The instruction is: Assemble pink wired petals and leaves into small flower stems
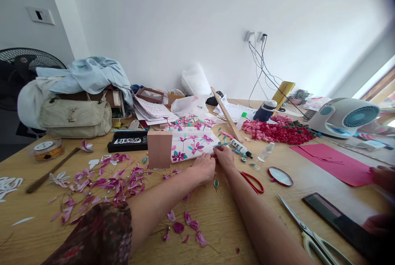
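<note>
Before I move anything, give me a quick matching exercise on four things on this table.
1. Flower-decorated white sheet
2. Long-bladed scissors
3. Tabletop fan
4. Magenta paper

A. Has cream handles
B. Right of the wooden block, by the left hand and right hand
C. Flat, with a co-worker's hand at its right end
D. White, with a blue grille

Pairs: 1-B, 2-A, 3-D, 4-C

I count, right of the wooden block (159, 150): worker's hands (205, 167), two; pale-handled scissors (304, 228), one pair; white fan (342, 117), one. Left: handbag (75, 119), one; black fan (23, 63), one.
</note>
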`<state>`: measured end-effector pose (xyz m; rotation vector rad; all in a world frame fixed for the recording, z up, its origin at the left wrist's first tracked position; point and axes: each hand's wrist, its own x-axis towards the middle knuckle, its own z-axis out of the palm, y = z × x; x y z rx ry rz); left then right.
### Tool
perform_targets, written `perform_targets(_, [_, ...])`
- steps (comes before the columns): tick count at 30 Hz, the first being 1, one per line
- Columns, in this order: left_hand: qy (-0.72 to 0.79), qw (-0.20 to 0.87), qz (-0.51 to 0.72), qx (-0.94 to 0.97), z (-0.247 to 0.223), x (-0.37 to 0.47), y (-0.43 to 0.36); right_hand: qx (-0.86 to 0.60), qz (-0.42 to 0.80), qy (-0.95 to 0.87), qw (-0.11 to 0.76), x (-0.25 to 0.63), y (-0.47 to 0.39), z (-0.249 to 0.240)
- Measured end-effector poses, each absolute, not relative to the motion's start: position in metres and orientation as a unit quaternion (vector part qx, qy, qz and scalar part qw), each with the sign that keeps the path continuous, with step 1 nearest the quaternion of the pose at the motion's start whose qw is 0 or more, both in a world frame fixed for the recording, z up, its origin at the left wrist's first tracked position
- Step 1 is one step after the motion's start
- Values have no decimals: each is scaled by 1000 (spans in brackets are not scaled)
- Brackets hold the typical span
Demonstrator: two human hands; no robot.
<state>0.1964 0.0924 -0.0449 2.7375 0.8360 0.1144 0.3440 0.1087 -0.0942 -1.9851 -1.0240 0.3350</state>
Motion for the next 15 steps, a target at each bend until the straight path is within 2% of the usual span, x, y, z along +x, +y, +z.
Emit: perform_targets(15, [336, 124, 25, 933, -52, 202, 98, -807, 190, -401, 389, 334, 103, -83])
